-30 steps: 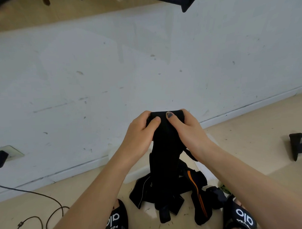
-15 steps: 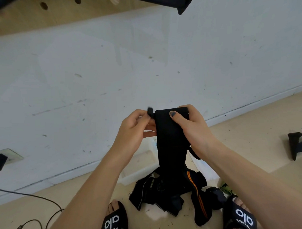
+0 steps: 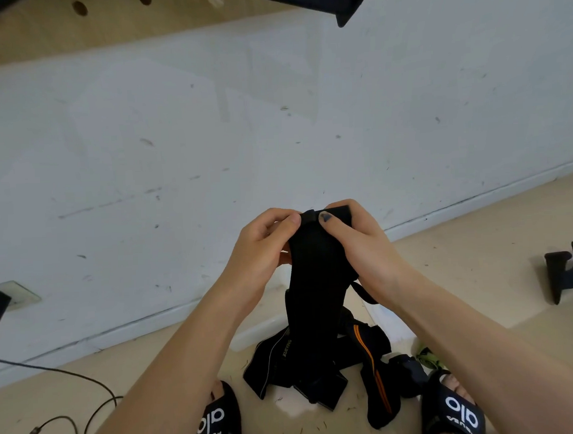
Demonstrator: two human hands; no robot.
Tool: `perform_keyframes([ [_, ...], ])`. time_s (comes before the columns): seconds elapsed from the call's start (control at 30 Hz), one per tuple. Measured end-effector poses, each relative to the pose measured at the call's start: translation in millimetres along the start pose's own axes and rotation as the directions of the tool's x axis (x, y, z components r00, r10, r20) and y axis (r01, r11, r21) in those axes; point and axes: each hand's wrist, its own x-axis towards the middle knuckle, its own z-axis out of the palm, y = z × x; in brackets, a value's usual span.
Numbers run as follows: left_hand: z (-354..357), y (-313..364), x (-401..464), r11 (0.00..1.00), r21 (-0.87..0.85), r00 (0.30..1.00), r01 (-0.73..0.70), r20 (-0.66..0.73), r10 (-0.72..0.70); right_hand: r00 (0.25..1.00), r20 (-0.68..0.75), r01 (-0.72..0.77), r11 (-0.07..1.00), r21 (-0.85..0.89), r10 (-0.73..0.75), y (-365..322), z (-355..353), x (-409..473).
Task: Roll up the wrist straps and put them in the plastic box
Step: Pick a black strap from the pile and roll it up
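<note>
A black wrist strap (image 3: 313,280) hangs upright in front of me, its lower end trailing to the floor. My left hand (image 3: 263,250) and my right hand (image 3: 357,246) both grip its top end, thumbs pressed on the fold at the top. Below lies a pile of several black wrist straps (image 3: 319,368), one with an orange stripe (image 3: 378,382). A clear plastic box (image 3: 260,328) sits on the floor against the wall behind the pile, mostly hidden by my arms and the strap.
A white wall rises just ahead, with a pegboard shelf (image 3: 76,16) overhead. A black cable (image 3: 90,415) curls on the floor at left. A black hook-shaped part (image 3: 563,272) lies at right. My feet in black slides (image 3: 217,420) flank the pile.
My left hand has closed back in on the strap's top end beside my right thumb. The strap's top has been folded over more tightly.
</note>
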Motion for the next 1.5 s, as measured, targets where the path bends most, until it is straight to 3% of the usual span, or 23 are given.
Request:
perform_keyframes([
  [0.13, 0.6, -0.7, -1.6, 0.996, 0.076, 0.999, -0.045, -0.002, 0.045, 0.999, 0.030, -0.019, 0.999, 0.050, 0.018, 0.1, 1.1, -1.4],
  [0.37, -1.3, -1.9, -4.3, 0.968, 0.217, 0.992, -0.123, 0.006, 0.125, 0.997, 0.045, 0.061, 0.996, -0.062, -0.059, 3.0, 3.1, -4.7],
  [0.57, -5.1, 0.8, -6.8, 0.983, 0.169, 0.992, -0.070, 0.119, 0.050, 0.995, 0.070, 0.073, 0.997, -0.012, -0.072, 4.1, 4.0, -4.1],
  [1.03, -5.8, 1.4, -9.5, 0.943, 0.237, 0.972, -0.232, 0.025, 0.233, 0.991, 0.135, -0.003, 0.999, 0.050, -0.004, 3.3, 7.0, -1.9],
  [1.27, -5.4, 1.7, -8.3, 0.943, 0.237, 0.972, -0.233, 0.029, 0.233, 0.982, 0.187, -0.062, 0.985, 0.159, 0.031, 0.1, 2.6, -4.0],
  [1.5, -1.8, 1.1, -8.8, 0.971, 0.156, 0.983, -0.183, 0.032, 0.180, 0.985, 0.171, -0.019, 0.984, 0.179, -0.012, -0.5, -2.0, -3.8],
])
